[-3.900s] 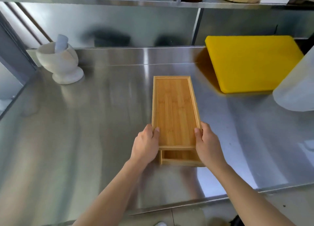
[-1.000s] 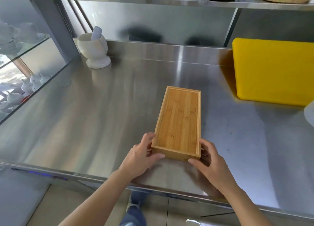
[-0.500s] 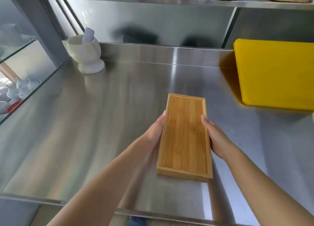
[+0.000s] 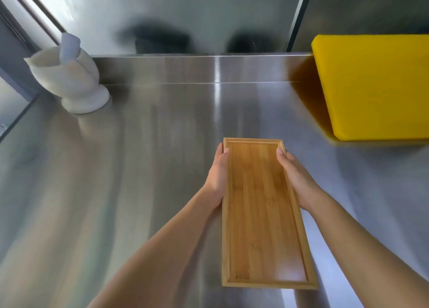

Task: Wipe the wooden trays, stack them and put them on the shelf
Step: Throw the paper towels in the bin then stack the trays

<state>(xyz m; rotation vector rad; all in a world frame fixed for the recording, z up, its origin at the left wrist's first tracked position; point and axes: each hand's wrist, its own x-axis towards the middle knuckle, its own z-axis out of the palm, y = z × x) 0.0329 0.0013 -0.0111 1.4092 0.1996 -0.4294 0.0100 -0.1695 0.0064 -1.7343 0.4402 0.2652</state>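
Two hands are holding the wooden trays above the steel surface: left hand at nine o'clock, right hand at three. Only one tray is showing; any beneath is hidden. Stacking seems done; next is lifting them level toward the shelf, which is out of view. One mortar is sitting at ten o'clock, one yellow board at two.

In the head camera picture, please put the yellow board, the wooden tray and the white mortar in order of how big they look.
1. Yellow board, though cut off at the right edge.
2. Wooden tray; it is nearer the camera, so these two are unsure.
3. White mortar, clearly smallest.
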